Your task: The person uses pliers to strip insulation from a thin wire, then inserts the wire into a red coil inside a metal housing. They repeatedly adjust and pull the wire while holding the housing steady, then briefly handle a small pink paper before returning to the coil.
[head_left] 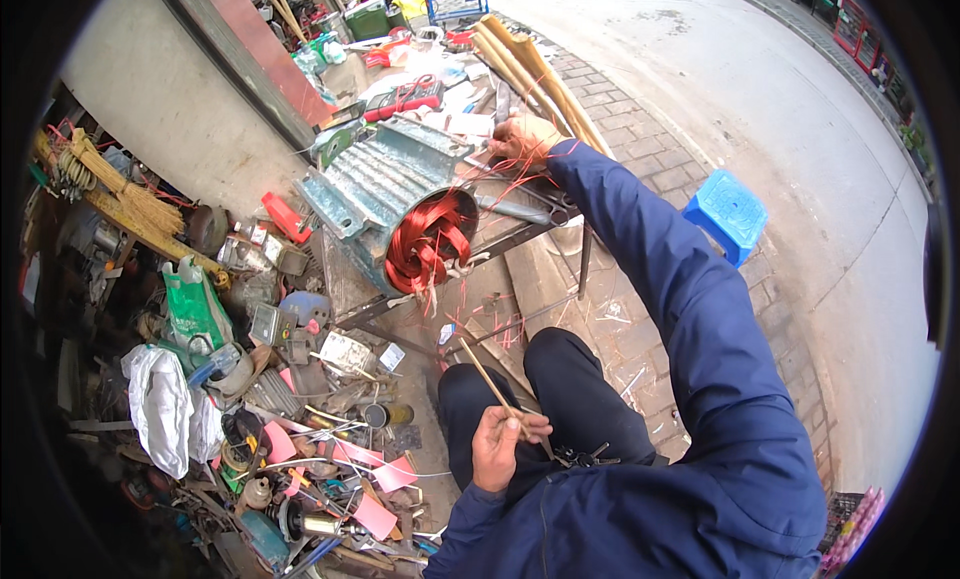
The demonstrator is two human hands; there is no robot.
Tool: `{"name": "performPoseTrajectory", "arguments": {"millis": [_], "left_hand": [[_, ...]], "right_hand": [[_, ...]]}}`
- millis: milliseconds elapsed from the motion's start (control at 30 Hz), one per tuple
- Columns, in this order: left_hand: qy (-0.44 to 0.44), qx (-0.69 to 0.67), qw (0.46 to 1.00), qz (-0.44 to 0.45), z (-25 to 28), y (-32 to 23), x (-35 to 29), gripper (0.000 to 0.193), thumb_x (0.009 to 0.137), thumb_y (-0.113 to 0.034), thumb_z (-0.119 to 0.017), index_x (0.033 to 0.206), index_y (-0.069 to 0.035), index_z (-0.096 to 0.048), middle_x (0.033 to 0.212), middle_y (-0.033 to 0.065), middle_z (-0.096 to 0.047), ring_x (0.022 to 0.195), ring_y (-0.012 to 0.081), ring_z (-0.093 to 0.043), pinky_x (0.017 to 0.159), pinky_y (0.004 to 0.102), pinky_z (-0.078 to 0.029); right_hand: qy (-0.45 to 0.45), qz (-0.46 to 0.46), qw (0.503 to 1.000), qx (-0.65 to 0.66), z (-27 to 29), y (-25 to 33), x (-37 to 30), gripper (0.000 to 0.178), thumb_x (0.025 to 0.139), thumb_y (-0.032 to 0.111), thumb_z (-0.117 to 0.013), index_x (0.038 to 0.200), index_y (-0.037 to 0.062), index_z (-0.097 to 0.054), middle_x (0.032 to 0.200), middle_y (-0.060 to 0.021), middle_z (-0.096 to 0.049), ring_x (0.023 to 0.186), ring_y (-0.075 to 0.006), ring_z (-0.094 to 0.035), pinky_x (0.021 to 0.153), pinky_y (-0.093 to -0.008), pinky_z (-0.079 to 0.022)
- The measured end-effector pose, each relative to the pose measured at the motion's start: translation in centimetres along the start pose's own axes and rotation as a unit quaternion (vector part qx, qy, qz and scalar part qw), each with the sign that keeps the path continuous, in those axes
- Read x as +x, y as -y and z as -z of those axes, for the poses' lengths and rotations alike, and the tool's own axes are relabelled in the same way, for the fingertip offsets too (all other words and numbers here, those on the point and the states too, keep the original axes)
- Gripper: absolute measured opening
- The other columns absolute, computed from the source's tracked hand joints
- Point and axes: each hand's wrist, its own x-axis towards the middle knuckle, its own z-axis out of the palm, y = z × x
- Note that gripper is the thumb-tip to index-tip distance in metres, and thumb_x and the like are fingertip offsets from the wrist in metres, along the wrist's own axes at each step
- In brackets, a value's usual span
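My left hand [500, 447] is closed around a thin wooden stick [484, 376], held above my lap with its long end pointing up and left. My right hand [528, 139] reaches over the far right of the low metal stand, by the tools. Its fingers are curled, and what lies in them cannot be made out. Left of that hand, a blue-green finned motor housing [365, 177] lies on its side. Bundles of red enamelled winding wire [432, 244] fill its open end. Loose red wires trail from there toward my right hand.
A wrench [515, 210] lies beside the housing, with a red multimeter [404, 98] behind it. Long wooden poles [550, 84] stretch beyond my right hand. A blue plastic stool [727, 217] stands on the paving. Scrap parts, pink pieces [375, 516] and bags crowd the left side.
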Motion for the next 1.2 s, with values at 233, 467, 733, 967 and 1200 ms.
{"name": "performPoseTrajectory", "arguments": {"millis": [233,467,733,967,1200], "left_hand": [[-0.048,0.055,0.996,-0.06,-1.3,-0.9,2.7,0.014,0.104,-0.01,-0.057,0.109,0.001,-0.062,0.1,0.0095,-0.069,0.089,0.0148,-0.065,0.085,0.0289,-0.053],[-0.058,-0.006,0.995,-0.078,-3.2,-0.6,5.8,0.014,0.103,-0.008,-0.059,0.113,0.001,-0.063,0.094,0.0071,-0.068,0.079,0.0115,-0.064,0.073,0.0254,-0.051],[-0.068,0.035,0.992,-0.097,-4.6,-0.2,7.5,0.034,0.102,-0.008,-0.062,0.134,0.005,-0.058,0.121,0.0076,-0.067,0.111,0.0134,-0.062,0.099,0.0266,-0.047],[-0.105,0.317,0.94,-0.067,-3.1,-6.5,8.8,0.024,0.104,-0.018,-0.062,0.097,0.004,-0.07,0.084,0.0063,-0.07,0.074,0.0106,-0.064,0.069,0.0255,-0.052],[-0.147,0.547,0.799,-0.204,-4.2,-12.7,12.3,0.042,0.099,-0.001,-0.054,0.141,-0.002,-0.054,0.068,0.0033,-0.062,0.057,0.0076,-0.056,0.055,0.0257,-0.046]], "right_hand": [[-0.09,-0.142,0.984,0.063,4.8,-3.3,-3.9,0.032,0.089,0.029,-0.064,0.111,0.0091,-0.076,0.104,-0.0218,-0.073,0.094,-0.0383,-0.071,0.086,-0.0449,-0.055],[-0.355,-0.257,0.84,0.319,9.1,6.8,-23.7,0.029,0.098,0.023,-0.062,0.099,-0.0045,-0.071,0.077,-0.0086,-0.067,0.071,-0.0133,-0.058,0.068,-0.0303,-0.048],[-0.096,-0.092,0.896,0.424,1.1,20.2,-27.7,0.019,0.093,0.022,-0.065,0.1,0.0051,-0.07,0.085,-0.0128,-0.058,0.078,-0.0339,-0.062,0.067,-0.044,-0.05],[-0.017,-0.162,0.85,0.501,0.8,18.8,-24.2,0.021,0.095,0.024,-0.062,0.097,0.0035,-0.069,0.078,-0.0187,-0.067,0.075,-0.0363,-0.069,0.066,-0.0438,-0.053],[0.027,-0.214,0.772,0.598,-0.4,18.7,-20.1,0.03,0.094,0.025,-0.06,0.098,-0.0023,-0.072,0.075,-0.0212,-0.068,0.072,-0.0347,-0.07,0.069,-0.0438,-0.052]]}}
